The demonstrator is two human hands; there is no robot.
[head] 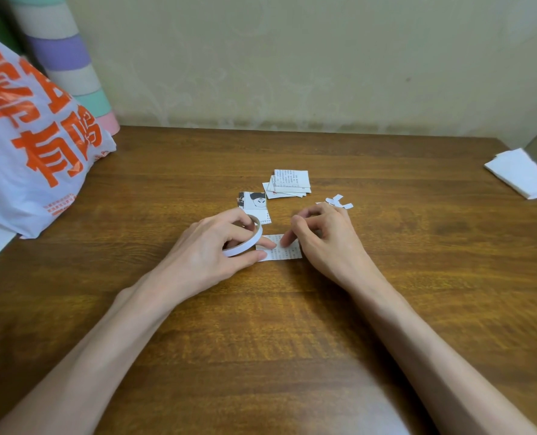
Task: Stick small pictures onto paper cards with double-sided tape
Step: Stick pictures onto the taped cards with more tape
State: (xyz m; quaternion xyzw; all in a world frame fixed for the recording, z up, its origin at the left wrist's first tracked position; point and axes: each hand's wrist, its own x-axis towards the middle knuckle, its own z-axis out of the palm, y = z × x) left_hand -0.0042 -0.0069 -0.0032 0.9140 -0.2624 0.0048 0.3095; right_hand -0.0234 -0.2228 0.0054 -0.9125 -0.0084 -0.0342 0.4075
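Note:
My left hand grips a roll of white double-sided tape, its fingers curled through the ring, and the fingertips rest on a small printed paper lying flat on the wooden table. My right hand has curled fingers, with thumb and forefinger tip pressing on the same paper from the right. Just behind the tape lies a small picture with a drawn face. A loose pile of printed paper cards sits farther back.
Several torn white backing strips lie behind my right hand. A white and orange plastic bag fills the left side, with a striped roll behind it. A stack of white paper sits at the table's far right edge.

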